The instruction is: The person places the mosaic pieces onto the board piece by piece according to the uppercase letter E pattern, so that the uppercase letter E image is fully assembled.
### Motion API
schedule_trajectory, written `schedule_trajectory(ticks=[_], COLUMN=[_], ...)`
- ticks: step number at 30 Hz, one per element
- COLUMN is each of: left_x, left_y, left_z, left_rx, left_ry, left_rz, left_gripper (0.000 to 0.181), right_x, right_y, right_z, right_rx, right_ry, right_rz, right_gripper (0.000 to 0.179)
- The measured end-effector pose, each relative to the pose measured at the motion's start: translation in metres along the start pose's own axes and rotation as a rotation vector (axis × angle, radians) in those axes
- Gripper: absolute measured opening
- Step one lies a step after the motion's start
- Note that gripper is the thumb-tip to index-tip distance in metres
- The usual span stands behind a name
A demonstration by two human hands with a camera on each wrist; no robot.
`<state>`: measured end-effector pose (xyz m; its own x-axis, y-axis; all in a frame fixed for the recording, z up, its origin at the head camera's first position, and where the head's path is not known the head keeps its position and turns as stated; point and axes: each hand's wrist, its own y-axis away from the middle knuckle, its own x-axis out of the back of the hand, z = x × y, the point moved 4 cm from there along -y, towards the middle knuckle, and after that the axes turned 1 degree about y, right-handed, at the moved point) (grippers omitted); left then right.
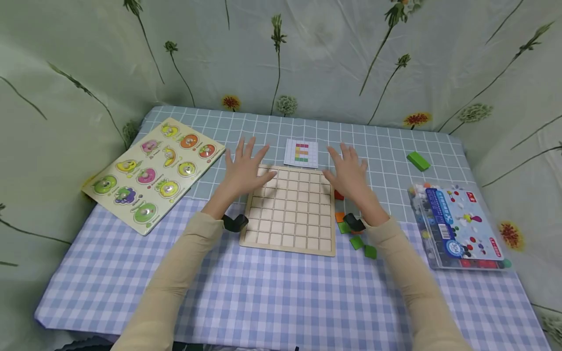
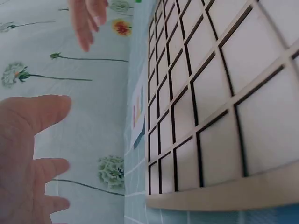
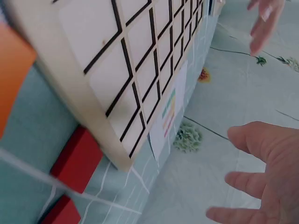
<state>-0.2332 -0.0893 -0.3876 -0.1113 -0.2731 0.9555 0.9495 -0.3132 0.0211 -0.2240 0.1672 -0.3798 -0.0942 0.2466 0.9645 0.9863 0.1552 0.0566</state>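
Fingers spread and holding nothing, my left hand (image 1: 244, 169) hovers by the upper left corner of a wooden grid board (image 1: 287, 209). My right hand (image 1: 349, 173), also spread and bare, is over the board's upper right corner. Every square of the board is bare wood. Behind it lies a pattern card (image 1: 301, 153) with rows of coloured squares. Right of the board, partly covered by the right forearm, are small tiles: a red tile (image 3: 77, 158), an orange tile (image 1: 339, 217) and several green ones, among them a green tile (image 1: 370, 251).
A fruit puzzle board (image 1: 149, 175) lies at the left of the table. To the right is a clear plastic box (image 1: 461, 226) of coloured pieces with a printed label. A green block (image 1: 418, 161) lies behind that box. A flowered curtain (image 1: 316, 58) hangs along the back.
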Motion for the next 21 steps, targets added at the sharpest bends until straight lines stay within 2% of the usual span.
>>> schedule_trajectory(ticks=[4, 11, 21], left_x=[-0.005, -0.014, -0.026], left_y=[0.016, 0.046, 0.067], left_z=[-0.007, -0.021, -0.031], left_rx=[-0.018, -0.058, -0.139], left_ry=[0.085, 0.216, 0.367], left_rz=[-0.027, -0.009, -0.019], left_gripper=[0.069, 0.066, 0.058], right_x=[0.004, 0.008, 0.007], right_y=[0.011, 0.029, 0.049], right_z=[0.003, 0.01, 0.022], right_rx=[0.07, 0.18, 0.203], right_ry=[0.03, 0.012, -0.049], right_rz=[0.06, 0.157, 0.244], right_gripper=[0.057, 0.049, 0.035])
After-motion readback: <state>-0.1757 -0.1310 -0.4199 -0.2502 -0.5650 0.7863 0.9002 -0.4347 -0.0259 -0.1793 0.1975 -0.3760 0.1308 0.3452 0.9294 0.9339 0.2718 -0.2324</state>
